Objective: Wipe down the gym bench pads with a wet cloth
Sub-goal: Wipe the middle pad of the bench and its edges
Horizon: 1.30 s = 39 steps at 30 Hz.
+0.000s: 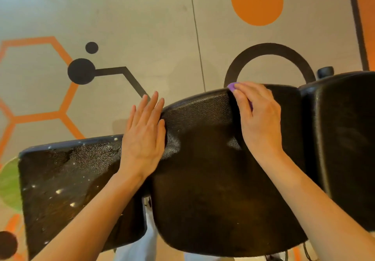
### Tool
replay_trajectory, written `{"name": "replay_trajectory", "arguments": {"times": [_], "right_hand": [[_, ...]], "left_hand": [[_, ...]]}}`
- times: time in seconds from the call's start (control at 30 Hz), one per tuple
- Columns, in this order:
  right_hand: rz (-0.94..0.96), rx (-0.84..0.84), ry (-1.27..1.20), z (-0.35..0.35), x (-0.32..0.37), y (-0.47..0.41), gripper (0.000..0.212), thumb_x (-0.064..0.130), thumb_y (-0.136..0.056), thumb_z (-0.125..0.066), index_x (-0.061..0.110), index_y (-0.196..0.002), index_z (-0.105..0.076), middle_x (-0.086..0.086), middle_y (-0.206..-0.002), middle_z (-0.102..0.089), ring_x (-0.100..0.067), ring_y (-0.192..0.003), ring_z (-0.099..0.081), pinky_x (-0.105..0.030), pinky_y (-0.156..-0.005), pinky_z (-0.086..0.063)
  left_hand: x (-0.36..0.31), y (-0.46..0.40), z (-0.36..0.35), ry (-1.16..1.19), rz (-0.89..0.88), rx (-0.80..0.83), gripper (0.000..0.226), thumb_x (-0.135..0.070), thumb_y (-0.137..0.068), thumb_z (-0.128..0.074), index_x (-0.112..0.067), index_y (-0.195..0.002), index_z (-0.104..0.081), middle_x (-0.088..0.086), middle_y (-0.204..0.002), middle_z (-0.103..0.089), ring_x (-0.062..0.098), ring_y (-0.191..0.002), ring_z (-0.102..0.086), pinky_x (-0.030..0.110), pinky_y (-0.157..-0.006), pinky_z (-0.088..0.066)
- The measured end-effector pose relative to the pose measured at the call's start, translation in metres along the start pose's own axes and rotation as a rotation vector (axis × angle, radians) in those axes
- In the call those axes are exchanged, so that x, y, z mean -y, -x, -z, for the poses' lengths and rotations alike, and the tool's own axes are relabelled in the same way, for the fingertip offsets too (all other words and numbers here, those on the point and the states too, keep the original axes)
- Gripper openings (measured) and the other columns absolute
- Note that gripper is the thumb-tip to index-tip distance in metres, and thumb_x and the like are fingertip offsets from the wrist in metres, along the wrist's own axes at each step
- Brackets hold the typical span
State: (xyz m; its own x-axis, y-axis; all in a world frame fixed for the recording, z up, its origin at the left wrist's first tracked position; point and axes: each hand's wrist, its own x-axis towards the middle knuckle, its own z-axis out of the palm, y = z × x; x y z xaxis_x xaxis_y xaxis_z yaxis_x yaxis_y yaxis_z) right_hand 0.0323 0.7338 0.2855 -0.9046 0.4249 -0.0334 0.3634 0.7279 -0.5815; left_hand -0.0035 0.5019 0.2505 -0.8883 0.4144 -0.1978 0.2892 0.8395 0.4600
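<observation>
A black textured seat pad (205, 171) fills the middle of the view. My right hand (257, 118) presses a purple cloth (231, 87) against the pad's far edge; only a small corner of the cloth shows past my fingers. My left hand (145, 135) lies flat with straight fingers on the pad's left edge, denting the cushion. A worn, flaking pad (67, 187) sits lower at the left. Another black pad (345, 149) stands at the right.
The floor (142, 17) below is grey with orange hexagons, black lines and an orange circle. A black knob (325, 72) sticks out behind the right pad. My pale trouser legs (140, 246) show under the pads.
</observation>
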Motion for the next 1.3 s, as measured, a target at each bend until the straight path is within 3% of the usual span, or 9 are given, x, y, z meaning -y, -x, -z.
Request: {"name": "replay_trajectory", "arguments": {"times": [0.07, 0.17, 0.33, 0.47, 0.67, 0.83, 0.97, 1.13, 1.3], "right_hand": [[-0.001, 0.022, -0.052, -0.012, 0.019, 0.018, 0.028, 0.023, -0.100, -0.049, 0.015, -0.122, -0.064, 0.000, -0.121, -0.063, -0.008, -0.113, -0.053, 0.000, -0.094, -0.033], [0.004, 0.065, -0.137, -0.035, 0.046, 0.049, 0.026, 0.022, -0.100, -0.049, 0.016, -0.120, -0.065, 0.001, -0.119, -0.064, -0.011, -0.111, -0.055, -0.009, -0.094, -0.039], [-0.048, 0.088, -0.274, -0.076, 0.085, 0.106, 0.026, 0.022, -0.100, -0.049, 0.014, -0.118, -0.067, 0.003, -0.118, -0.064, -0.012, -0.112, -0.056, -0.019, -0.098, -0.043], [-0.167, 0.015, -0.369, -0.107, 0.114, 0.142, 0.025, 0.020, -0.099, -0.052, 0.014, -0.117, -0.068, 0.005, -0.117, -0.066, -0.009, -0.112, -0.058, -0.020, -0.097, -0.044], [-0.336, -0.130, -0.411, -0.146, 0.156, 0.161, 0.027, 0.021, -0.098, -0.055, 0.015, -0.121, -0.066, 0.005, -0.121, -0.064, -0.007, -0.115, -0.052, -0.007, -0.093, -0.041], [-0.445, -0.094, -0.375, -0.167, 0.166, 0.198, 0.042, 0.028, -0.096, -0.056, 0.017, -0.137, -0.053, 0.001, -0.137, -0.052, -0.008, -0.126, -0.047, -0.013, -0.105, -0.037], [-0.516, -0.028, -0.318, -0.167, 0.168, 0.216, 0.044, 0.027, -0.099, -0.048, 0.019, -0.143, -0.045, 0.004, -0.143, -0.047, -0.006, -0.129, -0.043, -0.004, -0.104, -0.027], [-0.572, -0.058, -0.149, -0.184, 0.181, 0.156, 0.035, 0.025, -0.102, -0.040, 0.013, -0.132, -0.052, -0.005, -0.121, -0.056, -0.017, -0.111, -0.049, -0.034, -0.097, -0.045], [-0.463, -0.011, -0.194, -0.171, 0.161, 0.214, 0.044, 0.032, -0.101, -0.037, 0.016, -0.140, -0.047, 0.000, -0.133, -0.055, -0.014, -0.122, -0.050, -0.016, -0.100, -0.034]], "left_hand": [[0.014, 0.017, 0.009, -0.021, 0.005, 0.023, 0.052, -0.031, -0.105, -0.025, -0.018, -0.155, -0.026, -0.002, -0.164, -0.016, 0.011, -0.153, -0.002, 0.026, -0.124, 0.007], [0.041, 0.045, 0.020, -0.054, -0.007, 0.066, 0.053, -0.030, -0.104, -0.026, -0.019, -0.156, -0.024, -0.001, -0.165, -0.014, 0.012, -0.154, -0.001, 0.034, -0.126, 0.002], [0.074, 0.084, 0.033, -0.126, -0.037, 0.139, 0.056, -0.032, -0.102, -0.031, -0.019, -0.157, -0.021, -0.002, -0.166, -0.011, 0.011, -0.154, 0.001, 0.029, -0.124, 0.008], [0.095, 0.104, 0.041, -0.191, -0.096, 0.158, 0.057, -0.031, -0.102, -0.032, -0.016, -0.156, -0.024, 0.002, -0.165, -0.014, 0.015, -0.154, -0.003, 0.036, -0.126, 0.003], [0.119, 0.114, 0.054, -0.270, -0.211, 0.172, 0.058, -0.028, -0.102, -0.032, -0.011, -0.156, -0.021, 0.007, -0.165, -0.014, 0.022, -0.154, -0.007, 0.041, -0.126, -0.006], [0.139, 0.121, 0.060, -0.317, -0.258, 0.194, 0.059, -0.028, -0.102, -0.033, -0.009, -0.157, -0.019, 0.008, -0.166, -0.011, 0.022, -0.154, -0.006, 0.044, -0.126, -0.007], [0.151, 0.126, 0.061, -0.343, -0.284, 0.203, 0.061, -0.030, -0.102, -0.033, -0.010, -0.157, -0.016, 0.007, -0.166, -0.009, 0.021, -0.154, -0.004, 0.042, -0.126, -0.006], [0.153, 0.126, 0.057, -0.397, -0.300, 0.184, 0.061, -0.030, -0.102, -0.030, -0.008, -0.157, -0.016, 0.009, -0.166, -0.008, 0.023, -0.154, -0.005, 0.041, -0.126, -0.006], [0.155, 0.128, 0.056, -0.401, -0.304, 0.177, 0.061, -0.030, -0.103, -0.030, -0.008, -0.157, -0.013, 0.008, -0.167, -0.006, 0.022, -0.154, -0.002, 0.040, -0.126, -0.004]]}}
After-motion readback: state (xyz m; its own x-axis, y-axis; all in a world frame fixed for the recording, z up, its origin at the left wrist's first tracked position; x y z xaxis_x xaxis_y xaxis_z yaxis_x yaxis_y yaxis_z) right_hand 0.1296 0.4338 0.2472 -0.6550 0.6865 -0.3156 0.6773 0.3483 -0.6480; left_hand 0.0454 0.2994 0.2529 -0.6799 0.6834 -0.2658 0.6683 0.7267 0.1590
